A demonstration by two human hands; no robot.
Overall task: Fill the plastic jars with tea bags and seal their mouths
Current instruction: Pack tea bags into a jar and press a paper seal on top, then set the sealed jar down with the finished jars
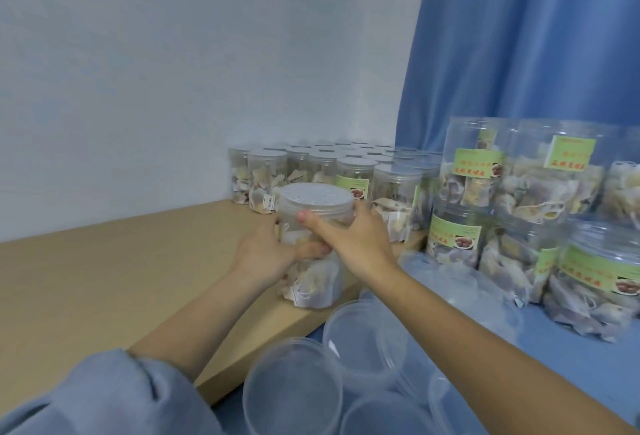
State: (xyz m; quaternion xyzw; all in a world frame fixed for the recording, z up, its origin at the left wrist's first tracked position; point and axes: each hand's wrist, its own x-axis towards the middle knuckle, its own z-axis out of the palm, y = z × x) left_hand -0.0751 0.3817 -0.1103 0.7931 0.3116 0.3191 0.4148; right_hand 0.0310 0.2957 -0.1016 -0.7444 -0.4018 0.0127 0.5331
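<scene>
the left hand is wrapped around the lower part of a clear plastic jar, fingers curled round its side and showing through the wall. the right hand comes in from the other side and grips the jar just under its lid, thumb across the front and fingers round the back. so the jar sits between the two hands, upright, both of them clasping it. the lid is on the mouth; whether it is fully tight cannot be told. tea bags fill the bottom of the jar, below the hands.

the jar stands near the right edge of a wooden board, close to its front corner. behind it, toward the wall, a group of closed jars filled with tea bags stands in rows on the same board. to the right, off the board, larger stacked jars with green labels hold more tea bags, standing on a blue surface in front of a blue curtain. a loose heap of clear plastic lies between the board and those stacks.

nearest the camera, under the right forearm, several empty jars stand open with their mouths upward, just beside the board's edge. a blue-grey sleeve covers the left upper arm at the bottom left.
</scene>
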